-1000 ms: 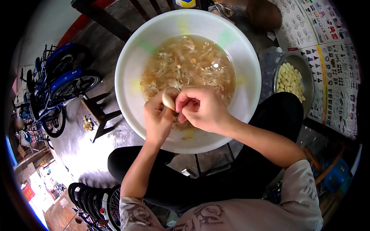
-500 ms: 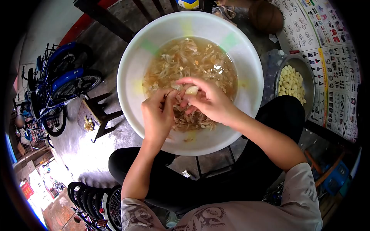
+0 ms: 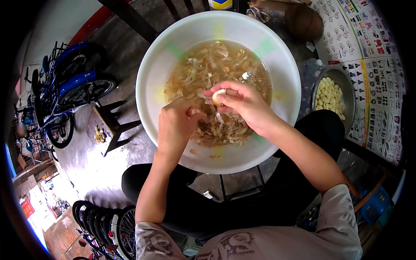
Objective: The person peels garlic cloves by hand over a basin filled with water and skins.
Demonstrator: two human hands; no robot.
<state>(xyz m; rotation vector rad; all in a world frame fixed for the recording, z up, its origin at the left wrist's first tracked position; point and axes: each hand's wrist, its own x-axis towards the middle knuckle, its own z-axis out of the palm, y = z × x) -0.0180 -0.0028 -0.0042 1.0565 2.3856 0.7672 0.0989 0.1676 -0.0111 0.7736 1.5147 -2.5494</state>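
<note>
Between the thumb and fingers of my right hand (image 3: 245, 102) is a pale garlic clove (image 3: 218, 98), held above a large white basin (image 3: 284, 82). My left hand (image 3: 178, 125) is to the left of it, its fingers curled together; what they hold, if anything, is hidden. Under both hands, brownish water in the basin carries many loose garlic skins (image 3: 203, 65), heaped thickest toward the near side. To the right stands a metal bowl (image 3: 352, 102) of peeled garlic cloves (image 3: 329, 95).
My knees flank the basin. At left is a small wooden stool (image 3: 106, 123) with scraps on it, and blue bicycles (image 3: 78, 82) stand beyond. A printed sheet (image 3: 377, 86) covers the surface at right. A brown ball (image 3: 303, 21) is at the back, near dark chair slats (image 3: 130, 17).
My hands were together around the clove and have now drawn apart. The right hand keeps the clove and is slightly farther right. The whole view has shifted a little.
</note>
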